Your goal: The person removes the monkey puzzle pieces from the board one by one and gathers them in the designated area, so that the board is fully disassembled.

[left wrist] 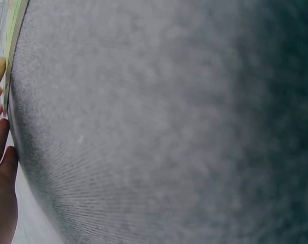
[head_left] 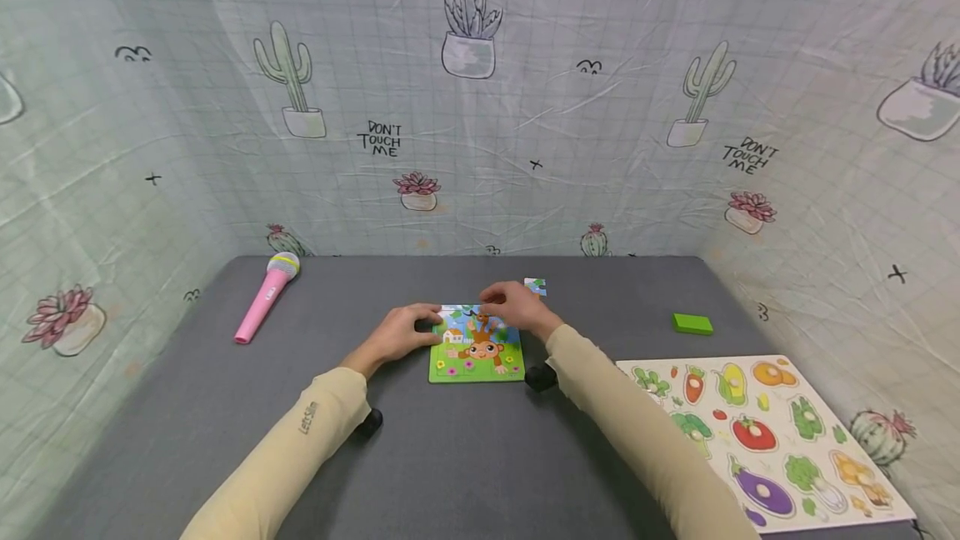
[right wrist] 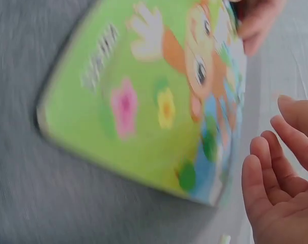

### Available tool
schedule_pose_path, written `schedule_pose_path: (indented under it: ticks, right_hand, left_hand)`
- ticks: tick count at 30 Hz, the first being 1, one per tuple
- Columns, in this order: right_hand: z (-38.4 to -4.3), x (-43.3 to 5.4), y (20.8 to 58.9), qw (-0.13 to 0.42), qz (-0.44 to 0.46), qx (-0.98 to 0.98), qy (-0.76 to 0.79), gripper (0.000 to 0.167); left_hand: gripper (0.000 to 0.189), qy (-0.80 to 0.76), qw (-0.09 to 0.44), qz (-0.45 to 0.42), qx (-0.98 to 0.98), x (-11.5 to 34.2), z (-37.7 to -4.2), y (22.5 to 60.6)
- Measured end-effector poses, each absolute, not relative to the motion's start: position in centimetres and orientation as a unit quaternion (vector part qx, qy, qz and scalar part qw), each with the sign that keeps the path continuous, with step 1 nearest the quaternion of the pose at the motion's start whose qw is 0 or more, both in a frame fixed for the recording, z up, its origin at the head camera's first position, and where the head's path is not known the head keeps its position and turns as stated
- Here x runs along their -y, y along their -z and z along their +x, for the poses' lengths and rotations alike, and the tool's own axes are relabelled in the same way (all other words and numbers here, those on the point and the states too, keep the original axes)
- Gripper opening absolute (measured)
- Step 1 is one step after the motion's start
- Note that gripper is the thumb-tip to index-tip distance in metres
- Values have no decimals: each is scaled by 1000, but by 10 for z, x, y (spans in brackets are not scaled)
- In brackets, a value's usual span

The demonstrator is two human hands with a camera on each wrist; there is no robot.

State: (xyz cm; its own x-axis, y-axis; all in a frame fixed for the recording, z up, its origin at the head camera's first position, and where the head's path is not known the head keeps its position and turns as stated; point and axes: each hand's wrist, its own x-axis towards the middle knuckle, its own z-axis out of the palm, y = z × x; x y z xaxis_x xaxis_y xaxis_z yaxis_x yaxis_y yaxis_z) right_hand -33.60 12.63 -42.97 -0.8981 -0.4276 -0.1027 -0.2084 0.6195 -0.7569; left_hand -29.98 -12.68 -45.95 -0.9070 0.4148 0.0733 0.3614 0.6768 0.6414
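A square jigsaw puzzle (head_left: 480, 354) with a cartoon monkey, flowers and a small house lies flat on the grey table. My left hand (head_left: 397, 330) rests at its upper left side, thumb and fingertips touching the edge. Only part of that hand (left wrist: 2, 178) shows in the left wrist view. Above the puzzle's top edge is my right hand (head_left: 517, 307), its fingers loosely bent. In the right wrist view this hand (right wrist: 283, 198) shows nothing between its fingers. Just behind it lies a small blue and white picture piece (head_left: 536, 285), partly hidden by the hand.
A pink toy microphone (head_left: 268, 298) lies at the table's back left. To the right are a green block (head_left: 692, 323) and a large vegetable peg board (head_left: 723, 415). A patterned cloth (head_left: 480, 107) hangs behind the table (head_left: 450, 465) and along both sides.
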Motion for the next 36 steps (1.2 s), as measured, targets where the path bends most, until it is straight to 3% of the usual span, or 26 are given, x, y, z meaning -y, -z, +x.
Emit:
schedule_pose_path:
  ticks: [10, 27, 36]
  right_hand:
    - [-332, -104, 438, 154, -188, -890, 385, 31]
    - [-332, -92, 442, 123, -237, -894, 361, 29]
    - [-330, -90, 444, 148, -167, -906, 360, 23]
  left_hand:
    - [34, -363, 47, 201, -909, 128, -304, 458]
    - [33, -351, 50, 193, -915, 129, -310, 462]
    - [34, -350, 52, 197, -914, 130, -310, 463]
